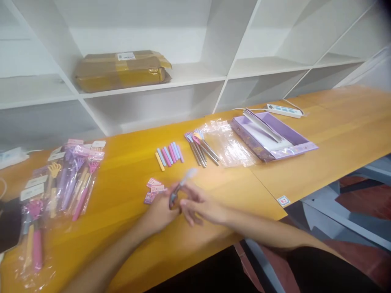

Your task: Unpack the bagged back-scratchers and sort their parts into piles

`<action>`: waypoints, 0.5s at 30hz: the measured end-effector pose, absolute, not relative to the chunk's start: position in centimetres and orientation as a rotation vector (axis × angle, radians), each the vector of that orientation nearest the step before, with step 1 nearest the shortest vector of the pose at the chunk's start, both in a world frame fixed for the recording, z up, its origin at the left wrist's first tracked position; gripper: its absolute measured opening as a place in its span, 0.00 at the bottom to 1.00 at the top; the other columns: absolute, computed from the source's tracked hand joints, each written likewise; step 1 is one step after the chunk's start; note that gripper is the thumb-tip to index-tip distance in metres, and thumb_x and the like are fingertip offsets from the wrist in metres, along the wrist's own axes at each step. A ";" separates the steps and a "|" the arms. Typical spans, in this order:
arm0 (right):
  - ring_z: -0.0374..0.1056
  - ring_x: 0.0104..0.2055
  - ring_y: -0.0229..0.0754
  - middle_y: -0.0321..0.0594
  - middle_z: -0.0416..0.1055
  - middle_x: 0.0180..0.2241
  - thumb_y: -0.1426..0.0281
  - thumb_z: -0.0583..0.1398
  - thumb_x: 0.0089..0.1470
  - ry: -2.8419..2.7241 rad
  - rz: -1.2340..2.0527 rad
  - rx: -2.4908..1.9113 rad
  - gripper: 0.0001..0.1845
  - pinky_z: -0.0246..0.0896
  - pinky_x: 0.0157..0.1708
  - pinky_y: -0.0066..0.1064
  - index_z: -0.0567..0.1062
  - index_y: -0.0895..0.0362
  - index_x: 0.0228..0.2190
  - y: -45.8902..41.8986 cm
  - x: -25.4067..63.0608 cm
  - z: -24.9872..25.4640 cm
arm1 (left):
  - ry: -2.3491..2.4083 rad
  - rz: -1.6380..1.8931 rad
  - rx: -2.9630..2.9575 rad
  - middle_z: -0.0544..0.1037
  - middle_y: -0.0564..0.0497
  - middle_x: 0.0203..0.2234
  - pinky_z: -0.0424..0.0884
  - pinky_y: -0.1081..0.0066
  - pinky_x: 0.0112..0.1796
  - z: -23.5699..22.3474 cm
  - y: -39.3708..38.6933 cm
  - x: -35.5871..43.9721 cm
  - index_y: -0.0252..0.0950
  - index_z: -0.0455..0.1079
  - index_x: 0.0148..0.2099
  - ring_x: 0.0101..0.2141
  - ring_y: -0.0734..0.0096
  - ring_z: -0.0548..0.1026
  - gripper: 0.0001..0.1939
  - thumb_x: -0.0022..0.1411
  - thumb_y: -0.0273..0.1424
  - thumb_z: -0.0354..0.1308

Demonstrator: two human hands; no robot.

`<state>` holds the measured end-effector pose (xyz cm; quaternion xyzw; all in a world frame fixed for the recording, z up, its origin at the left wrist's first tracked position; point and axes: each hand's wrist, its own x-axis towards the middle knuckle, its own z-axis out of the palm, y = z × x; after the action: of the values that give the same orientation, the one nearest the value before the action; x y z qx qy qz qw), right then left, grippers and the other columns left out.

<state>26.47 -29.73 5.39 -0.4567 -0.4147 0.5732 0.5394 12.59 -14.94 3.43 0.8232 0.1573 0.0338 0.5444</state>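
The left hand and right hand are close together above the near part of the desk, with a small slender item between them. The left hand appears to pinch its darker lower part; its pale end points away from the hands. The right hand's fingers are loosely bent alongside, and blur hides whether they grip the item or only brush it. Adjusting this piece with both hands seems to be the step in hand. The next move would call for one steady hold, with the other hand's fingertips placed accurately.

Small pink cards lie just beyond the left hand, partly hidden by it. Well to the left of the hands are back scratchers in clear bags. Further out, straight past the hands, coloured tubes lie side by side in a row; just right of them is a bunch of metal-rod scratchers, their rods towards the hands. Beyond the right hand come clear plastic bags, then an open purple box. Farther still are a power strip and, on a shelf, a taped carton.
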 end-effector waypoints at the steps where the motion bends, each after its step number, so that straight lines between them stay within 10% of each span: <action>1: 0.62 0.18 0.31 0.33 0.71 0.37 0.51 0.61 0.69 -0.942 1.306 -1.004 0.19 0.52 0.14 0.25 0.64 0.49 0.49 -30.2 23.9 4.6 | 0.323 0.083 2.015 0.67 0.54 0.23 0.59 0.68 0.31 3.3 -15.3 12.5 0.39 0.67 0.30 0.27 0.69 0.65 0.08 0.62 0.29 0.61; 6: 0.52 0.24 0.34 0.29 0.55 0.23 0.64 0.66 0.65 -1.122 0.491 -1.066 0.29 0.55 0.28 0.30 0.52 0.53 0.24 -31.2 17.9 3.8 | 0.200 0.154 2.248 0.59 0.50 0.18 0.50 0.62 0.29 3.3 -16.9 12.1 0.40 0.53 0.21 0.23 0.66 0.55 0.24 0.67 0.33 0.59; 15: 0.42 0.21 0.33 0.28 0.47 0.23 0.80 0.59 0.65 -1.632 0.012 -1.072 0.29 0.46 0.22 0.29 0.45 0.52 0.25 -33.9 17.7 5.2 | -0.139 0.175 2.454 0.58 0.51 0.19 0.48 0.65 0.30 5.5 -17.7 12.2 0.42 0.55 0.21 0.24 0.67 0.49 0.25 0.68 0.38 0.60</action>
<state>17.73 -33.92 5.21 -0.4548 -0.6925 0.0050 0.5600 12.17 -17.65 5.47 0.9392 -0.0533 0.0671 0.3324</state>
